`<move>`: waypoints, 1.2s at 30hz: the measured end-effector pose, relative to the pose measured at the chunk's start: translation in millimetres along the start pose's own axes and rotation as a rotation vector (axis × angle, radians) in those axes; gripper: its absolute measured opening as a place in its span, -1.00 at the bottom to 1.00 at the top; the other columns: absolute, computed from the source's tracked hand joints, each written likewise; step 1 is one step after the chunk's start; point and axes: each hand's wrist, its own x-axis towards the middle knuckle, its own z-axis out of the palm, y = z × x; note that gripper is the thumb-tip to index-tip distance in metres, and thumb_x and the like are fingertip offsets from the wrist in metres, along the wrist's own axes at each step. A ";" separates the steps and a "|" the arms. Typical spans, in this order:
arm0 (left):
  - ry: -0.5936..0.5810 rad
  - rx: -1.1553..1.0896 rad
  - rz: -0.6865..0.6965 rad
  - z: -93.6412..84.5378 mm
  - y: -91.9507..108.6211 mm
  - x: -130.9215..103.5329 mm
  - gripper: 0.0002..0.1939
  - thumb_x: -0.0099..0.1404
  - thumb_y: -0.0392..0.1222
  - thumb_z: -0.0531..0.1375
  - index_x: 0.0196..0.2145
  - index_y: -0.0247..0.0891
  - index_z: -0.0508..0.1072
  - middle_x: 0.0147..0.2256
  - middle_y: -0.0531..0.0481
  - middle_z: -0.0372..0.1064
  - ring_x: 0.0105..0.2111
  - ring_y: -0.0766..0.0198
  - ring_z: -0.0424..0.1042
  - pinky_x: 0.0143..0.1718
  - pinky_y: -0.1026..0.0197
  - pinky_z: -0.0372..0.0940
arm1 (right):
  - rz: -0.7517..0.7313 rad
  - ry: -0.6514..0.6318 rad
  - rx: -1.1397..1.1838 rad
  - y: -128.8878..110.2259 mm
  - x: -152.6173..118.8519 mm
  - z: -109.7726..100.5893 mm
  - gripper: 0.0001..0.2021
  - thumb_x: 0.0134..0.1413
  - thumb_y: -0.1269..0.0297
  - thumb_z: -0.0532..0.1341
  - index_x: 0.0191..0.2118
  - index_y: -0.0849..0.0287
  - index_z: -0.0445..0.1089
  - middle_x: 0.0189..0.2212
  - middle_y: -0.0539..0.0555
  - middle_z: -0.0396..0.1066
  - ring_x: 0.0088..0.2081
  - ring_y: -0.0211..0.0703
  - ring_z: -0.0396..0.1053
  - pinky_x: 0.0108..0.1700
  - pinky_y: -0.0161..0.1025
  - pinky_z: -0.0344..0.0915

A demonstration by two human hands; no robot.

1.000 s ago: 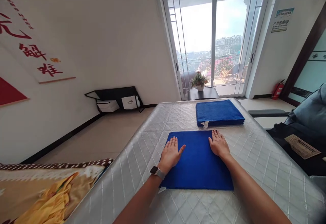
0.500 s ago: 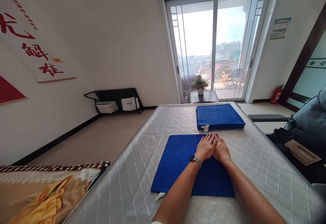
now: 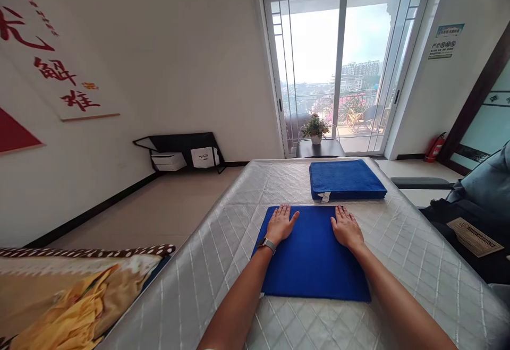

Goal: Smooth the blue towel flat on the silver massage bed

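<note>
A folded blue towel (image 3: 314,259) lies flat on the silver quilted table cover (image 3: 223,233). Pressed on its far left part is my left hand (image 3: 280,224), palm down with the thumb out and a watch on the wrist. My right hand (image 3: 346,227) rests flat on its far right corner, fingers stretched forward. Neither hand grips anything. Just beyond, a neat stack of blue folded towels (image 3: 346,176) sits near the far edge, a white tag (image 3: 324,197) sticking out of its front.
Brown patterned bedding (image 3: 131,286) with a yellow cloth (image 3: 75,307) is at lower left. To the right stands a dark armchair (image 3: 490,180) with a cardboard piece (image 3: 474,237). A potted plant (image 3: 316,129) stands on a chair before the glass sliding door (image 3: 306,47).
My left hand has slid left across the towel, away from my right hand, which has stayed near the far right corner. The towel's left edge now lies further right.
</note>
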 end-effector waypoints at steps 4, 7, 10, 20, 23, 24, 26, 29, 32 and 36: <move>0.002 0.031 -0.068 -4.9 -32.2 -9.2 -0.16 0.44 0.29 -0.37 0.38 -0.39 0.03 0.36 -0.21 -0.02 0.39 0.04 -0.14 0.35 -0.05 -0.14 | 0.001 -0.015 -0.003 -1.2 -0.6 -0.4 -0.33 0.35 0.06 -0.24 0.43 0.36 -0.16 0.42 0.18 -0.19 0.43 -0.10 -0.30 0.39 -0.08 -0.34; 0.005 0.034 -0.072 -5.5 -37.4 -12.4 -0.15 0.44 0.29 -0.38 0.38 -0.40 0.03 0.36 -0.22 -0.03 0.38 0.03 -0.13 0.35 -0.05 -0.15 | 0.006 -0.012 -0.018 -2.2 -0.9 -0.4 -0.34 0.35 0.06 -0.24 0.43 0.35 -0.16 0.42 0.17 -0.18 0.43 -0.10 -0.29 0.39 -0.08 -0.33; 0.023 0.028 -0.072 -6.1 -35.5 -13.7 -0.15 0.44 0.29 -0.37 0.37 -0.41 0.05 0.36 -0.23 -0.04 0.38 0.04 -0.13 0.35 -0.03 -0.16 | 0.009 -0.007 -0.032 -3.0 -1.1 0.1 -0.34 0.35 0.06 -0.24 0.43 0.34 -0.15 0.42 0.16 -0.18 0.42 -0.10 -0.27 0.39 -0.08 -0.32; 0.033 0.033 -0.090 -8.6 -29.1 -14.7 -0.16 0.44 0.28 -0.34 0.36 -0.42 0.07 0.36 -0.24 -0.03 0.38 0.04 -0.11 0.35 -0.02 -0.16 | 0.017 -0.023 -0.011 -2.6 -2.4 -1.5 -0.34 0.35 0.07 -0.23 0.43 0.34 -0.18 0.43 0.15 -0.21 0.43 -0.12 -0.30 0.38 -0.08 -0.32; 0.051 0.064 -0.103 -13.2 -25.3 -16.3 -0.16 0.45 0.28 -0.33 0.34 -0.46 0.10 0.36 -0.27 -0.01 0.38 0.03 -0.10 0.36 -0.03 -0.19 | 0.015 -0.010 -0.005 -1.7 -4.3 -3.2 -0.34 0.35 0.07 -0.22 0.43 0.34 -0.17 0.43 0.16 -0.20 0.43 -0.12 -0.29 0.39 -0.09 -0.32; 0.068 0.082 -0.110 -15.6 -23.2 -17.1 -0.17 0.45 0.27 -0.32 0.33 -0.47 0.12 0.35 -0.29 -0.01 0.38 0.01 -0.10 0.36 -0.04 -0.20 | 0.015 -0.006 -0.002 -1.4 -5.0 -3.6 -0.34 0.35 0.07 -0.22 0.43 0.34 -0.16 0.42 0.16 -0.19 0.43 -0.11 -0.29 0.39 -0.09 -0.32; 0.132 0.118 -0.096 -20.8 -16.1 -18.8 -0.20 0.46 0.24 -0.28 0.31 -0.49 0.15 0.35 -0.33 0.00 0.38 -0.02 -0.10 0.37 -0.06 -0.22 | 0.015 0.002 0.004 -0.8 -5.9 -4.0 -0.34 0.35 0.06 -0.22 0.43 0.34 -0.15 0.42 0.16 -0.18 0.42 -0.11 -0.27 0.39 -0.09 -0.32; 0.224 0.091 -0.005 -26.4 9.2 -20.4 -0.30 0.48 0.18 -0.22 0.28 -0.42 0.22 0.31 -0.31 0.09 0.35 -0.03 -0.02 0.36 -0.06 -0.15 | 0.012 0.014 0.017 -0.3 -6.4 -4.0 -0.34 0.35 0.07 -0.20 0.42 0.34 -0.13 0.42 0.18 -0.16 0.42 -0.09 -0.26 0.39 -0.07 -0.31; 0.222 -0.055 0.116 -25.0 55.4 -18.7 -0.45 0.49 0.09 -0.13 0.22 -0.29 0.30 0.21 -0.22 0.27 0.24 0.04 0.20 0.27 0.02 0.10 | 0.014 0.019 0.025 0.2 -6.9 -4.1 -0.35 0.35 0.08 -0.19 0.42 0.34 -0.13 0.41 0.18 -0.16 0.42 -0.08 -0.25 0.39 -0.06 -0.30; 0.230 -0.157 0.333 -12.6 126.7 -10.4 -0.60 0.47 0.01 -0.03 0.06 -0.22 0.44 0.11 -0.15 0.37 0.14 0.09 0.30 0.22 0.05 0.16 | -0.018 0.024 0.005 3.6 -9.7 -4.5 -0.37 0.34 0.16 -0.17 0.42 0.37 -0.12 0.42 0.18 -0.19 0.42 -0.09 -0.26 0.39 -0.08 -0.28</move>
